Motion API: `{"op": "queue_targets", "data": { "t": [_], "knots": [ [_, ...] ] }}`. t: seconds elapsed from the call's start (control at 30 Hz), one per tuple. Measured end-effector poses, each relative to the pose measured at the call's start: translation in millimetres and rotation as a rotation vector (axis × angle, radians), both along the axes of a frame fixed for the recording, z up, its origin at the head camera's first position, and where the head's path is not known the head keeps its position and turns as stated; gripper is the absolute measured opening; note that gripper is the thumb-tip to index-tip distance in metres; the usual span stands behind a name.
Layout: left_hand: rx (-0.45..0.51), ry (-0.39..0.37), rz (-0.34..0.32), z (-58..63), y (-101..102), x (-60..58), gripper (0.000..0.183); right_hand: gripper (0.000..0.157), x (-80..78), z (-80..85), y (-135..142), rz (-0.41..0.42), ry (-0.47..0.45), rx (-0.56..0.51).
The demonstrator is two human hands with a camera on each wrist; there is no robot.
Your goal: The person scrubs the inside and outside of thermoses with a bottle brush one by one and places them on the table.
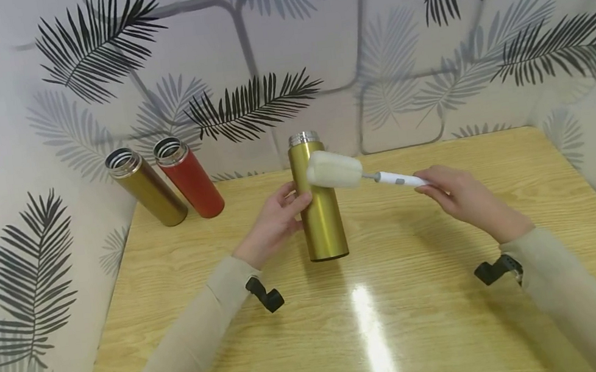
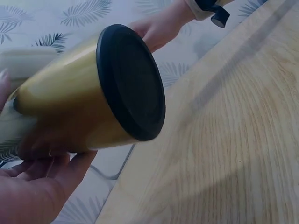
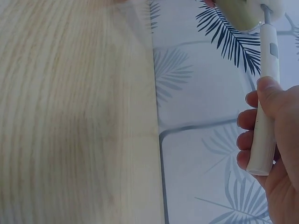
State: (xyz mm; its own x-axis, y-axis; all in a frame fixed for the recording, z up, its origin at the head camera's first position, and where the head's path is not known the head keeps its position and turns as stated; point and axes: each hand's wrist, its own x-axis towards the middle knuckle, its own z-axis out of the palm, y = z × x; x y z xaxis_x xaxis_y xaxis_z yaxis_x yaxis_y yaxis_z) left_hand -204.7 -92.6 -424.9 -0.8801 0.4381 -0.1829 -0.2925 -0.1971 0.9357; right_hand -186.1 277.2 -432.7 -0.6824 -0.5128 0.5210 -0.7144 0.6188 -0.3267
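Observation:
My left hand (image 1: 278, 219) grips a gold thermos bottle (image 1: 323, 226) round its middle, thumb across the front. The bottle has no lid and its steel mouth points up. Its dark base (image 2: 133, 84) faces the left wrist camera, clear of the table. In my right hand (image 1: 456, 192) is the white handle (image 3: 268, 65) of a bottle brush, fingers curled round it. The brush's pale sponge head (image 1: 333, 169) lies across the front of the bottle in the head view, below the mouth; whether they touch I cannot tell.
At the table's back left stand a second gold bottle (image 1: 152, 193) and a red bottle (image 1: 193, 182), both without lids. A leaf-patterned wall covering (image 1: 303, 38) rises behind the wooden table (image 1: 430, 330). Dark straps with small mounts sit on both wrists.

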Motion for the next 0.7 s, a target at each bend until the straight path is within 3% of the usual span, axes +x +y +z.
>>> {"op": "queue_targets", "data": {
  "t": [0.3,0.7],
  "knots": [
    [-0.089,-0.015,0.015,-2.3,5,2.4,0.057,0.029,-2.6,10.4,-1,-0.035,0.022,-0.016],
    [-0.067,0.018,-0.001,-8.1,1,0.5,0.055,0.03,-2.5,9.8,-3,-0.02,-0.009,-0.003]
  ]
}}
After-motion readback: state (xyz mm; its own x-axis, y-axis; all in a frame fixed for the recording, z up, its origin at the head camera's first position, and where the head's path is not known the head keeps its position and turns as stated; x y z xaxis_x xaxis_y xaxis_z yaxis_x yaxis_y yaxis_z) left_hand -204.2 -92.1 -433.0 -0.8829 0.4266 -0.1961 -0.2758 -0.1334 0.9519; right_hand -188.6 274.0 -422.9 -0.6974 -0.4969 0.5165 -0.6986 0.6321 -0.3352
